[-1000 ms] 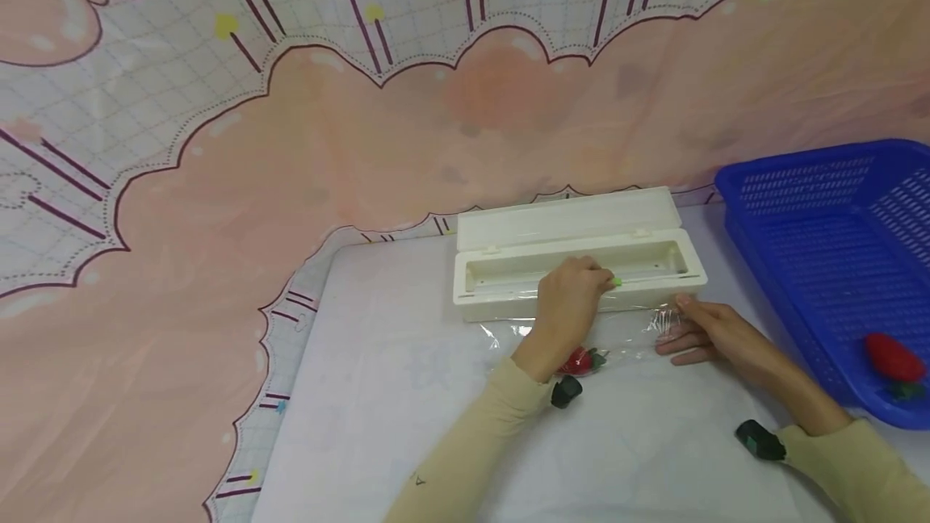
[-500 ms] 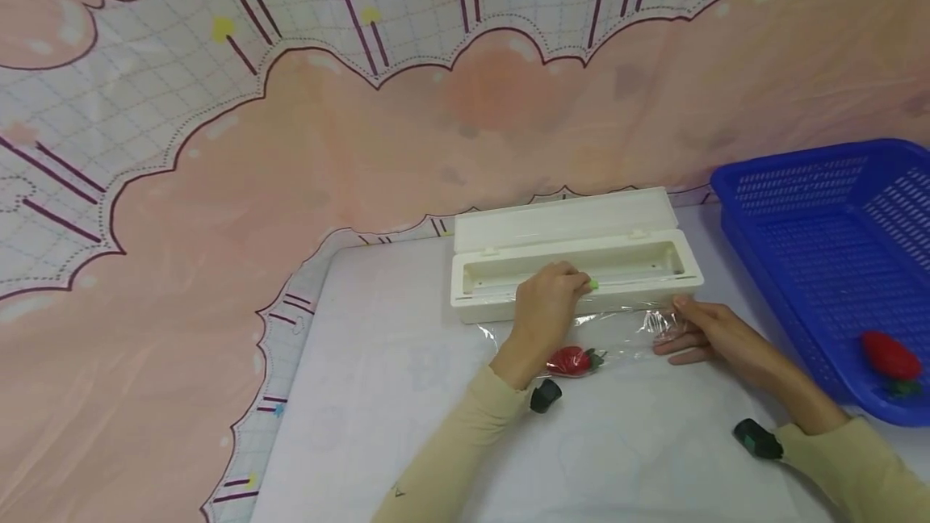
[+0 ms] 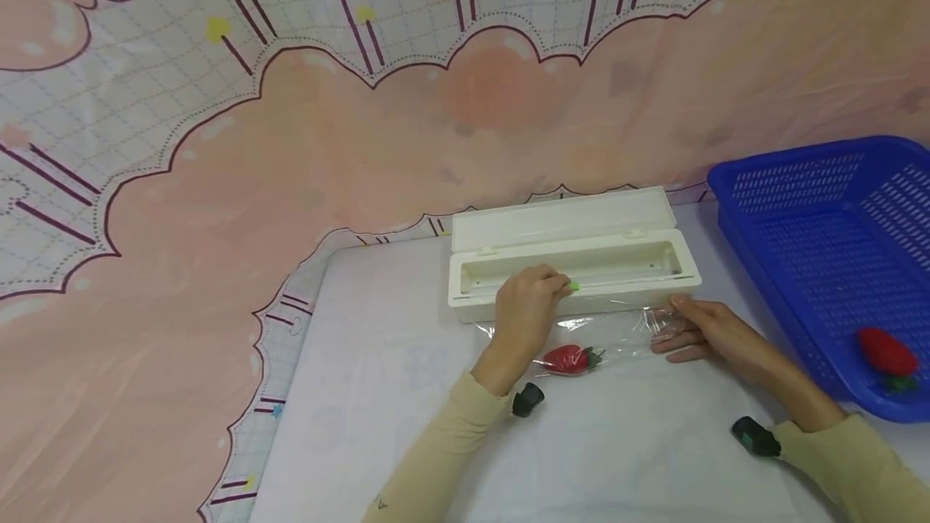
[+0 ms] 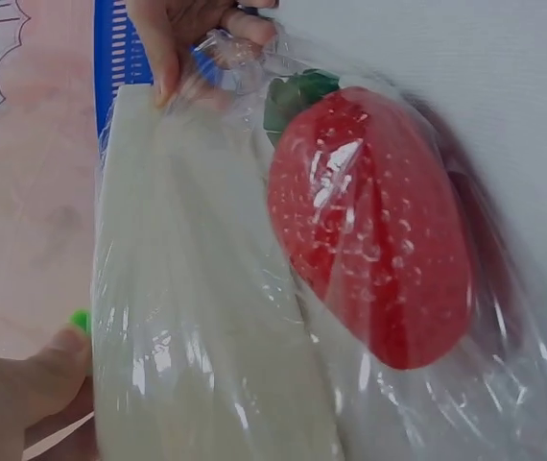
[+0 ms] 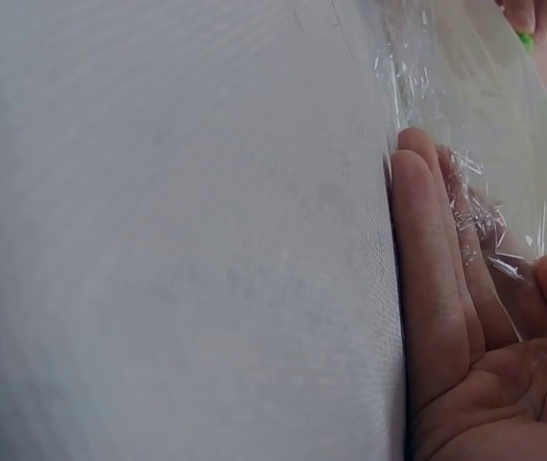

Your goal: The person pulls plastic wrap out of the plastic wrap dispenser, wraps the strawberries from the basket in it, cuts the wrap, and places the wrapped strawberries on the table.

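Observation:
A long white cling film dispenser (image 3: 632,295) lies at the back of the table with its lid (image 3: 563,220) tipped back. My left hand (image 3: 525,309) pinches a small green slider (image 3: 573,286) on its front rim. A sheet of clear cling film (image 4: 206,355) hangs over the front wall and covers a red strawberry (image 3: 567,360) with green leaves on the table. At the dispenser's right front corner, my right hand (image 3: 708,329) pinches the film's bunched edge between thumb and forefinger. Its other fingers (image 5: 427,259) stretch out along the table.
On the right stands a blue perforated basket (image 3: 785,297) with another red strawberry (image 3: 888,352) inside. A white sheet covers the table (image 3: 392,426). Behind it hangs a patterned pink cloth (image 3: 349,152).
My left hand has slid leftward along the dispenser's front rim with the green slider, and the strawberry under the film shows more fully. The right hand keeps its hold at the corner.

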`<action>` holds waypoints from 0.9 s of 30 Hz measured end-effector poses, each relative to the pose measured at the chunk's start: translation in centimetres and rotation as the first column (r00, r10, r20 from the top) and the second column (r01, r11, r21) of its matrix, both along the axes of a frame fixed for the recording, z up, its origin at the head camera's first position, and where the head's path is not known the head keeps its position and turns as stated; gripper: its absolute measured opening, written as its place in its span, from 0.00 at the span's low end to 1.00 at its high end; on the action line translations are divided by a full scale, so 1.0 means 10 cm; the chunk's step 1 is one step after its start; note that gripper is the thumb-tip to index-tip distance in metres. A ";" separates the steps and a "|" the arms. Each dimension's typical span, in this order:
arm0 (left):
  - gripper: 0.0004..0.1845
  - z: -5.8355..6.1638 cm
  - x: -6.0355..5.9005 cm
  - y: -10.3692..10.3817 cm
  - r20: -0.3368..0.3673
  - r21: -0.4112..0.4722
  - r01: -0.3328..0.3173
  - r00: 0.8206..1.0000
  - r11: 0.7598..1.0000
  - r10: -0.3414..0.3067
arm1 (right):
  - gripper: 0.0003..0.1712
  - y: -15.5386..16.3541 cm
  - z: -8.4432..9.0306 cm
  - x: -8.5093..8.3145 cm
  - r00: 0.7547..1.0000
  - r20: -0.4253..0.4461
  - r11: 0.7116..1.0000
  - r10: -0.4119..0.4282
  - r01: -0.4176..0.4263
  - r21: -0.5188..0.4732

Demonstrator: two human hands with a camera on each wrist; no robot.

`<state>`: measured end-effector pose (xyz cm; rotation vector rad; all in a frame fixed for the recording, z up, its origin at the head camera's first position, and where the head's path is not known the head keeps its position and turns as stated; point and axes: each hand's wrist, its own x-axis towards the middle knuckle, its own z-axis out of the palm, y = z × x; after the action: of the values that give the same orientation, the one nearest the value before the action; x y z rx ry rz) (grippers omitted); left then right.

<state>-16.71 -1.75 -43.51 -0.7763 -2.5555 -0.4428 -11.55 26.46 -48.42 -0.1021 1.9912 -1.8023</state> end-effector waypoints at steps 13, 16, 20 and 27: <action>0.06 -0.07 0.04 -0.09 -0.023 0.060 -0.009 1.000 0.998 0.010 | 0.40 -0.02 -0.01 0.00 1.000 0.019 1.000 -0.002 0.002 -0.016; 0.06 -0.06 0.05 -0.12 0.000 0.071 -0.002 1.000 0.997 0.002 | 0.40 -0.03 -0.02 0.00 0.999 0.027 1.000 -0.021 0.021 -0.005; 0.06 -0.05 0.03 -0.16 0.027 0.089 0.008 1.000 0.996 -0.011 | 0.40 -0.02 -0.02 0.00 0.999 0.027 0.999 -0.031 0.031 0.011; 0.06 -0.06 0.01 -0.24 0.003 0.085 -0.006 1.000 0.996 0.006 | 0.40 -0.01 0.00 -0.01 0.999 0.021 0.999 -0.026 0.026 0.032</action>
<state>-16.62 -4.15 -44.11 -0.7381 -2.5226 -0.5472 -11.69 26.34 -48.39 -0.0466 2.0142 -1.7790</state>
